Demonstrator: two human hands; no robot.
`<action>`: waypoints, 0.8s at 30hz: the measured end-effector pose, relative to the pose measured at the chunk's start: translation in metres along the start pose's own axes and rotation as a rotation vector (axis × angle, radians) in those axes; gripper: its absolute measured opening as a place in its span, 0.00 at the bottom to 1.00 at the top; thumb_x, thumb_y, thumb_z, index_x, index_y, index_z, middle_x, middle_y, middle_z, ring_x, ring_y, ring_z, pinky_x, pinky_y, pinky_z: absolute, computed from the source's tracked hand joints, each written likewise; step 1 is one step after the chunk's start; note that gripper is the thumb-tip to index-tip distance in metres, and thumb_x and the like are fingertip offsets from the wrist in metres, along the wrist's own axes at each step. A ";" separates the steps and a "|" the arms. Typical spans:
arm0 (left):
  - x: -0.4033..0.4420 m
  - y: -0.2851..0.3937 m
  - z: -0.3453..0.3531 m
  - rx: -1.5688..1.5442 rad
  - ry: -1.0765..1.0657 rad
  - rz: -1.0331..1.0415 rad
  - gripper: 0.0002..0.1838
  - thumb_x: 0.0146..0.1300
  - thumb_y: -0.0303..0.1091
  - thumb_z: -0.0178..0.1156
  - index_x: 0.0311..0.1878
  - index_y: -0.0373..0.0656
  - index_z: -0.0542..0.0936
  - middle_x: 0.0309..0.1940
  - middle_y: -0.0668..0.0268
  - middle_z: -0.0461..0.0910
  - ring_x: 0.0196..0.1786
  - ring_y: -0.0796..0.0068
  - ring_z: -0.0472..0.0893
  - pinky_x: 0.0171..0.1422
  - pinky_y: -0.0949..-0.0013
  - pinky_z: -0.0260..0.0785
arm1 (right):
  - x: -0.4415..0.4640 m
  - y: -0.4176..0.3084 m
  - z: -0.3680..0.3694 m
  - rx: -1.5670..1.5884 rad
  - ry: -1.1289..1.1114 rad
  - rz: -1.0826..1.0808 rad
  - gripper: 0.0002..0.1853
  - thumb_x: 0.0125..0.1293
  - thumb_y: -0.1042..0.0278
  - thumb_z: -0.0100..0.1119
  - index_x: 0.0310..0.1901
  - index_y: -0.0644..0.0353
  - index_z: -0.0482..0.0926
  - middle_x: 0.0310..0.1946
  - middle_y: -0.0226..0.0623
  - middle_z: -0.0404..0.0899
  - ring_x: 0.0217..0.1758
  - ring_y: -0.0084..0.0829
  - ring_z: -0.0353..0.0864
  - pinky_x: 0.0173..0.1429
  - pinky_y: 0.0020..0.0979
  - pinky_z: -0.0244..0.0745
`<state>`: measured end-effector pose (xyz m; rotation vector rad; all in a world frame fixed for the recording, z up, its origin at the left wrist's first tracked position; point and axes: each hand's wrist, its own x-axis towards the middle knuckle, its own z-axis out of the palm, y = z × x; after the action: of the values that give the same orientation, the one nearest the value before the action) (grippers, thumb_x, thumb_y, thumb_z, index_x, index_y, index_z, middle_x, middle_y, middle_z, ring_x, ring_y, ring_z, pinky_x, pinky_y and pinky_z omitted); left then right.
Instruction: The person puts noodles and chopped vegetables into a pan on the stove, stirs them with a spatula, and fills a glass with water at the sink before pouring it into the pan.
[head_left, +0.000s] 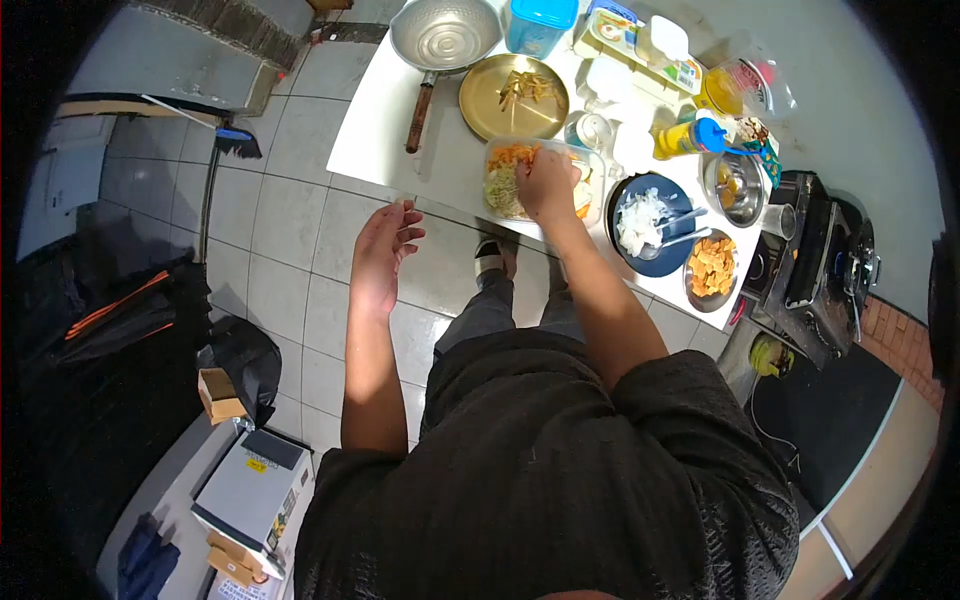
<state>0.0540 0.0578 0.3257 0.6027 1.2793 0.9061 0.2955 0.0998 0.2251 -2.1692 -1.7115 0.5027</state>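
1. Head view: the right hand reaches into the tub. Its fingers curl down beside the orange shreds; their tips are hidden, so whether they grip any cannot be told.
2. The tub lies directly under these fingers on the tabletop, its long axis running left to right, across the right forearm's line. The green shreds lie left of the fingers.
3. The left hand is farther off, left of the tub and outside the tabletop's near edge; its fingers are parted, half bent, with nothing seen in them.
4. Beyond the right fingers lies the gold plate; the pan is farther left, its handle towards the person.
5. Right of those fingers, the dark plate sits just beside the tub, hemming that side; the orange pieces lie farther right.
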 end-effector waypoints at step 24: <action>0.015 0.004 0.199 0.184 -0.547 -0.063 0.22 0.75 0.46 0.44 0.60 0.38 0.71 0.51 0.56 0.79 0.51 0.67 0.80 0.54 0.67 0.71 | -0.036 0.057 -0.220 0.736 -0.215 0.102 0.21 0.71 0.55 0.51 0.47 0.71 0.73 0.37 0.52 0.81 0.40 0.40 0.79 0.47 0.38 0.72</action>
<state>0.2470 0.0916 0.3632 0.8799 0.8815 0.5198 0.4395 0.0429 0.3955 -1.6988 -1.2211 1.2069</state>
